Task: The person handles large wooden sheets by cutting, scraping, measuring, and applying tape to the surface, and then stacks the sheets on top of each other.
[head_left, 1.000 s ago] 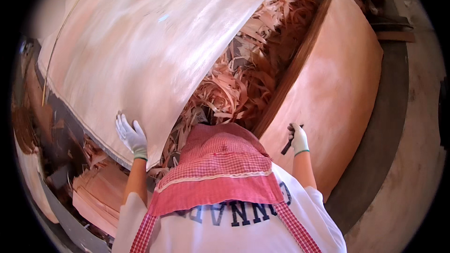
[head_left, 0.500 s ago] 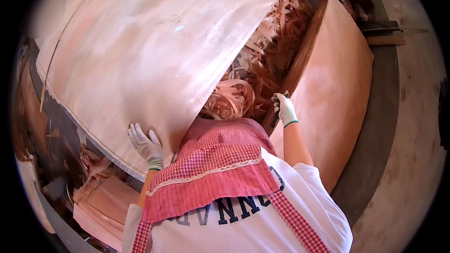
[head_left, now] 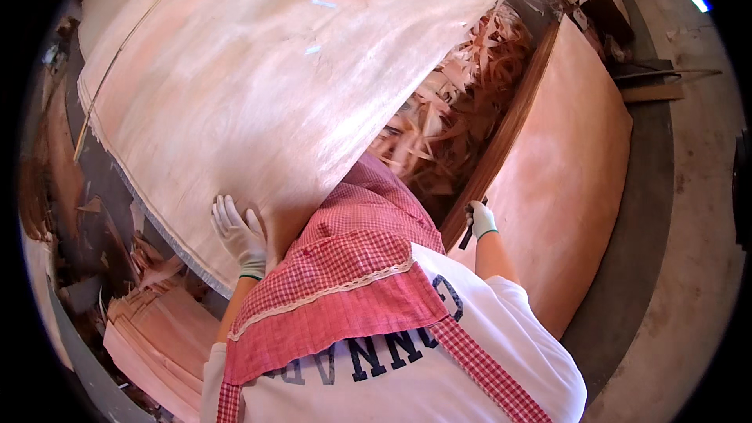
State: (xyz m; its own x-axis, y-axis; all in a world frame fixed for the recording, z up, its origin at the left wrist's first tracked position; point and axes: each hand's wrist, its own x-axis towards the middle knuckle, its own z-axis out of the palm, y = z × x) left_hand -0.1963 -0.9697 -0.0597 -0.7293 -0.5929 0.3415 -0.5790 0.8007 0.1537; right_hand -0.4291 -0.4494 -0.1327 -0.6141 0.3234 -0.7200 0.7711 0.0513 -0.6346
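A broad pale wood veneer sheet (head_left: 235, 94) covers the left half of the view, with several small light strips of tape near its far part. My left hand (head_left: 237, 231), in a white glove, lies flat on its near edge, fingers outstretched. To the right stands a stack of reddish veneer sheets (head_left: 564, 164). Beside that stack's left edge, my gloved right hand (head_left: 482, 219) is closed around a slim dark tool (head_left: 467, 236); most of it hides in the fist, so its kind cannot be told.
Curled veneer scraps (head_left: 462, 110) heap up in the gap between the two stacks. Cut veneer pieces (head_left: 160, 345) lie at the lower left. A dark piece with a wooden strip (head_left: 652, 92) juts out at the right, above the concrete floor (head_left: 689, 188).
My right hand has dropped nearer to me along the stack's edge, and more of the dark tool shows. The left hand stays on the sheet. My body has leaned slightly left.
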